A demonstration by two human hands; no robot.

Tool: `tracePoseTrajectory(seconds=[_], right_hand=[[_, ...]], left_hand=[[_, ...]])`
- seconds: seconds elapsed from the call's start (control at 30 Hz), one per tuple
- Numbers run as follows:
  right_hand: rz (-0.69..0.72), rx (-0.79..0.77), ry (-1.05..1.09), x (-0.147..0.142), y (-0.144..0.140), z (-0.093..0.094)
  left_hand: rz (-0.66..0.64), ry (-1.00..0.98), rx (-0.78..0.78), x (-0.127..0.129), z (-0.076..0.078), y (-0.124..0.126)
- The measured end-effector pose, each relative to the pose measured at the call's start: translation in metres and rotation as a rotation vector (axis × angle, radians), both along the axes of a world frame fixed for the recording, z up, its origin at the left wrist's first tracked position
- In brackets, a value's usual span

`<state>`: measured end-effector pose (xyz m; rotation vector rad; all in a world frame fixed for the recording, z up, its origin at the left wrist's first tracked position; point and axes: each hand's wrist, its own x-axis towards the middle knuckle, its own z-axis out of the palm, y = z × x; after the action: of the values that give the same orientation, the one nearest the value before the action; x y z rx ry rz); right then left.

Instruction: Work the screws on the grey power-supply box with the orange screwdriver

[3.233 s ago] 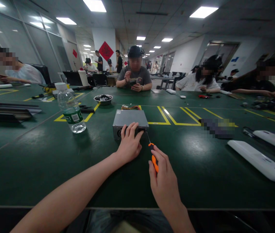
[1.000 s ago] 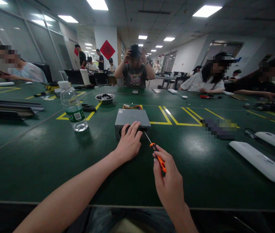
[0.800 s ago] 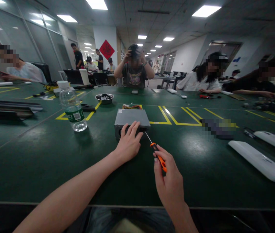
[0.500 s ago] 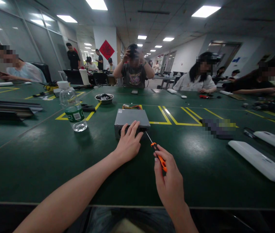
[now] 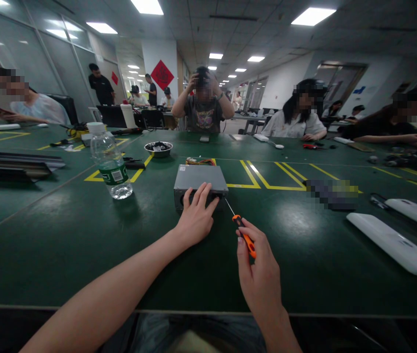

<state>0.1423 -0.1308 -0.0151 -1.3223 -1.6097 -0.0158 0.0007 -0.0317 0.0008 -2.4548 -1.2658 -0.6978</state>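
- Dark green bench (image 5: 194, 287) marked with yellow tape lines (image 5: 285, 189), dim office around it.
- Change: bare right hand (image 5: 262, 267) has slid slightly right, so the thin tip of the orange-and-black screwdriver (image 5: 238, 223) now sits at the right end of the front face of the grey metal rectangular box (image 5: 199, 177), not further in by the left thumb. Probably re-placing the tip; contact with the box can't be told.
- Right hand: closed round the handle, thumb against fingers; shaft points up-left.
- Bare left hand (image 5: 196, 225): palm down, fingers partly spread over the box's front upper edge, gripping nothing; seems to be steadying. Thumb has crept right too.
- Box: flat on the bench just ahead of the left hand, coloured cable bundle (image 5: 201, 162) behind.
- Beyond, left: clear plastic bottle with green label (image 5: 113, 171), upright; shiny metal bowl of dark parts (image 5: 158, 153) farther back.
- Far: person in dark grey T-shirt (image 5: 204, 115) seated opposite, arms raised to head; standing person in black (image 5: 101, 87) further left than before.
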Motion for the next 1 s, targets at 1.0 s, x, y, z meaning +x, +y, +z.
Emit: tracePoseTrajectory(seconds=[1.0], right_hand=[[-0.047,-0.003,-0.248,0.002,0.0,0.016]], left_hand=[[-0.014,-0.018,-0.014,0.002,0.0,0.001]])
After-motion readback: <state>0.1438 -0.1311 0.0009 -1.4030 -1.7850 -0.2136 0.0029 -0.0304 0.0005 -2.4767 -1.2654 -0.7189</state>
